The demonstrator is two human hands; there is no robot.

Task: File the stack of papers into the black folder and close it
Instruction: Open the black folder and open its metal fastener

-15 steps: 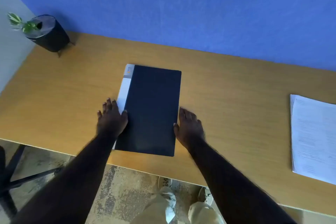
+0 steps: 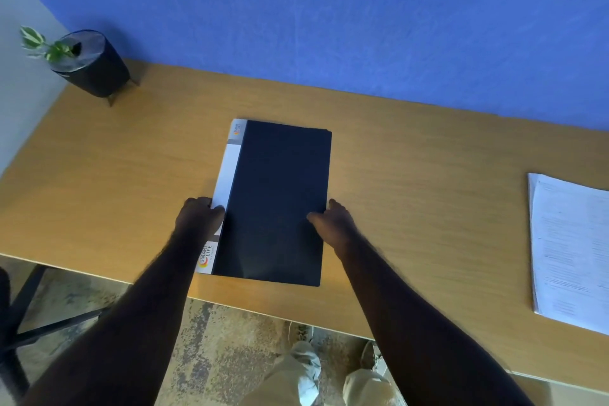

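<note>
The black folder [image 2: 276, 198] lies shut and flat on the wooden desk [image 2: 412, 181], with a white label strip along its left spine. My left hand [image 2: 197, 217] is curled against that spine edge, fingers bent onto the white strip. My right hand [image 2: 331, 224] grips the folder's right edge, thumb on top of the cover and fingers at the edge. The stack of papers [image 2: 570, 250] lies apart at the desk's far right, partly cut off by the frame.
A black pot with a small green plant [image 2: 89, 63] stands at the desk's back left corner. A blue wall backs the desk. Below the front edge I see my legs and shoes, patterned floor, and a black chair base at the left.
Both hands have gone from lying flat beside the folder to curling onto its edges. The right thumb now rests on the cover. The folder has not visibly moved.
</note>
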